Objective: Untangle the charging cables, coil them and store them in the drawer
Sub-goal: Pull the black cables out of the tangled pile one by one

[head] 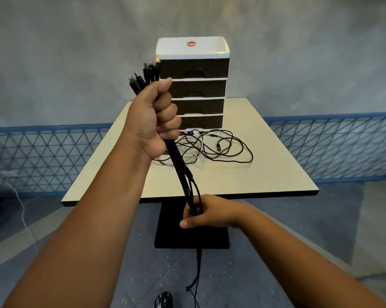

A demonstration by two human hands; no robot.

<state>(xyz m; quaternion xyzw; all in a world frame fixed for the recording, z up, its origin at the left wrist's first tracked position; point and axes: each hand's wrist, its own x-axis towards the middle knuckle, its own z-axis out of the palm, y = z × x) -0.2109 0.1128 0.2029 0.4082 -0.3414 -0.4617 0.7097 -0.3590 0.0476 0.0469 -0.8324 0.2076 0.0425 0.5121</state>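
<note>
A bundle of black charging cables (pixel 183 172) runs taut between my two hands in front of the table. My left hand (pixel 153 117) grips the bundle high up, with several plug ends (pixel 143 77) sticking out above the fist. Lower down, my right hand (pixel 206 212) grips the same cables near the table's front edge, and their tails (pixel 197 270) hang below it toward the floor. A tangle of black and white cables (pixel 212 146) lies on the table (pixel 265 172). Behind it stands a drawer unit (pixel 193 85) with dark drawer fronts, all pushed in.
The table stands on a black pedestal base (pixel 192 237). A blue mesh fence (pixel 43 156) runs behind it on both sides against a grey wall. A thin white cord (pixel 23 210) trails on the floor at left. A shoe tip (pixel 163 300) shows at the bottom.
</note>
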